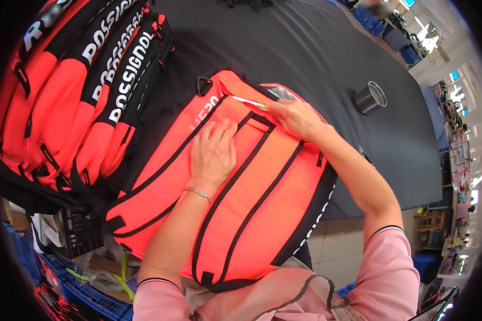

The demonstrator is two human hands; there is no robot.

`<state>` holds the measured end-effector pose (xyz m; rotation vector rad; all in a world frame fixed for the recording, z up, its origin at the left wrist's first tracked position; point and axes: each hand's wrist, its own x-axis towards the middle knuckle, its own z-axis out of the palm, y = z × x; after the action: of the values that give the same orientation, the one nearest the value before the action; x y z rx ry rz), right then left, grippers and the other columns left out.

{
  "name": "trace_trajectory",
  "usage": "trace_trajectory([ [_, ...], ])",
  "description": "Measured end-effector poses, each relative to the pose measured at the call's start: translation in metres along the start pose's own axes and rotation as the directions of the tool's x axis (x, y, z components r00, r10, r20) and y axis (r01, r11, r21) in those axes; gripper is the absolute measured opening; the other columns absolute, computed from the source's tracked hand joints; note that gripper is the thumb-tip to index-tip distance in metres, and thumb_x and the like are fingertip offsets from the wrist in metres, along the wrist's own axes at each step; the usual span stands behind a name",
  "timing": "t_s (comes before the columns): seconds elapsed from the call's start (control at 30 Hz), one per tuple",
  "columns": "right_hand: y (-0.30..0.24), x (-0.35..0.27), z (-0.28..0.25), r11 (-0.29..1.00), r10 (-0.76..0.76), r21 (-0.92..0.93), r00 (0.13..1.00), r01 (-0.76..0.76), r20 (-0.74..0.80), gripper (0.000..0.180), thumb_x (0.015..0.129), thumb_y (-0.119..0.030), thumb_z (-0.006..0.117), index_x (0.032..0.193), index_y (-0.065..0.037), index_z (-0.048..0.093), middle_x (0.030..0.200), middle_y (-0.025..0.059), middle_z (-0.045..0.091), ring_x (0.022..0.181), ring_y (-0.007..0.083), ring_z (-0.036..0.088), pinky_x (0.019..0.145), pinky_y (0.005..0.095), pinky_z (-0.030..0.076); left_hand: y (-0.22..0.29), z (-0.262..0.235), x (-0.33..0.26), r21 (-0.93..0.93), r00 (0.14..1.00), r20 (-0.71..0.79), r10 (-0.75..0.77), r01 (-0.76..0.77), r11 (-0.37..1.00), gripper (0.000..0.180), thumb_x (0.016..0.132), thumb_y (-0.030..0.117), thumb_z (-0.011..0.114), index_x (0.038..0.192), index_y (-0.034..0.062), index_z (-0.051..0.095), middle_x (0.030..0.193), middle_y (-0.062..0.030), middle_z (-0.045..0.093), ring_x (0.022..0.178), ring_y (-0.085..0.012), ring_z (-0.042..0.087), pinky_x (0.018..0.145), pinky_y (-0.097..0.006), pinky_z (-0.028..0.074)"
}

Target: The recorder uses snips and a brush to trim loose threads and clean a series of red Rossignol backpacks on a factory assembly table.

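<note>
A bright orange-red backpack (284,187) with black trim lies slanted across the table's near edge and reaches toward my lap. My left hand (214,152) rests flat on its upper panel, fingers stretched out and holding nothing. At the far end, my right hand (295,119) is closed, its fingertips against a partly open slit (249,101) where a pale lining shows. What those fingers pinch is too small and hidden to make out. A black loop (204,85) sticks out at the bag's far left corner.
Several similar red and black backpacks (64,117) stand stacked at the left. A dark cylindrical cup (368,100) is on the black-covered table (316,48) at the right. Blue crates (85,291) sit low on the left, and a wooden stool (429,220) stands beyond the table.
</note>
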<state>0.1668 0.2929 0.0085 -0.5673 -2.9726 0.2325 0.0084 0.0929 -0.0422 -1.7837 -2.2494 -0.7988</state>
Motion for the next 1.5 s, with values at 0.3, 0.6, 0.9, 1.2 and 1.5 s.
trace_trajectory([
  [0.3,0.005,-0.057,-0.027,0.999,-0.031,-0.010,0.999,0.032,0.030,0.020,0.090,-0.008,0.054,0.108,-0.008,0.061,0.095,0.0123,0.064,0.082,0.0350,0.066,0.068,0.0455,0.053,0.000,-0.002,0.000,-0.049,1.000,0.001,-0.003,0.003,0.999,0.036,0.088,0.016,0.061,0.124,0.0114,0.066,0.131,-0.0047,0.063,0.121,-0.0284,0.054,0.098,-0.042,0.045],
  [0.6,0.009,-0.116,-0.073,0.983,0.109,-0.166,0.974,-0.076,0.197,0.018,0.086,-0.008,0.059,0.104,-0.008,0.062,0.088,0.0117,0.067,0.080,0.0334,0.068,0.064,0.0446,0.054,-0.002,0.002,0.001,-0.002,1.000,0.014,-0.005,0.005,1.000,0.037,0.090,0.017,0.059,0.126,0.0142,0.066,0.133,-0.0036,0.062,0.123,-0.0277,0.054,0.101,-0.043,0.043],
  [0.9,-0.001,-0.166,-0.109,0.966,0.237,-0.168,0.927,-0.195,0.291,0.013,0.088,-0.008,0.060,0.101,-0.006,0.062,0.091,0.0120,0.066,0.086,0.0338,0.068,0.070,0.0452,0.054,-0.018,0.010,0.003,0.004,0.999,0.022,0.032,-0.032,0.999,0.035,0.093,0.018,0.059,0.127,0.0153,0.067,0.134,-0.0052,0.063,0.122,-0.0292,0.056,0.106,-0.044,0.042],
  [1.2,0.099,-0.338,-0.120,0.660,0.710,0.228,0.494,-0.716,-0.502,0.022,0.095,-0.006,0.058,0.116,-0.002,0.066,0.096,0.0181,0.069,0.088,0.0310,0.068,0.080,0.0378,0.052,-0.007,0.003,0.000,0.006,0.999,0.049,0.021,-0.021,1.000,0.038,0.093,0.015,0.060,0.131,0.0124,0.065,0.137,-0.0055,0.061,0.125,-0.0295,0.053,0.109,-0.042,0.041],
  [1.5,0.112,-0.333,-0.048,0.758,0.621,0.231,0.566,-0.610,-0.543,0.021,0.093,-0.010,0.059,0.110,-0.004,0.070,0.107,0.0187,0.068,0.095,0.0374,0.067,0.083,0.0429,0.052,-0.037,-0.065,0.021,-0.242,0.988,0.006,-0.156,0.153,0.958,0.042,0.095,0.013,0.063,0.133,-0.0030,0.058,0.136,-0.0190,0.059,0.129,-0.0296,0.055,0.110,-0.035,0.041],
])
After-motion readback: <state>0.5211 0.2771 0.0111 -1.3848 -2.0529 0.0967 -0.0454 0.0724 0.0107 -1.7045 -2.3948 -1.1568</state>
